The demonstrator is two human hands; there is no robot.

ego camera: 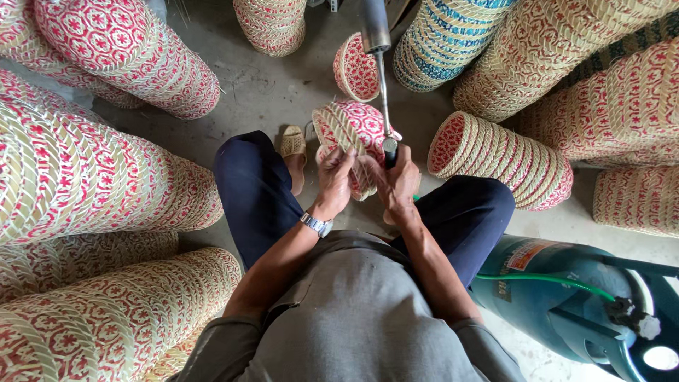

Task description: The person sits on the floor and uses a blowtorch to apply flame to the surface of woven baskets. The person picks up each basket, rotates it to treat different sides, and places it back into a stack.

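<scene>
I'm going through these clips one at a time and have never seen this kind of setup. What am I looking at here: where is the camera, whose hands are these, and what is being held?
There is no machine here. The single picture comes from a camera worn on a person's head, looking straight down at their own lap, so you see a grey shirt, dark blue trousers and two bare arms.

The left hand, with a metal wristwatch, grips a small round woven basket in red and cream. The right hand holds the handle of a long metal torch-like tool that points away from the person, beside the basket. A thin green hose runs to a blue-green gas cylinder lying at the right.

On the grey concrete floor around the person lie long stacks of similar woven baskets, one stack with blue bands. A beige sandal shows by the left knee.
</scene>
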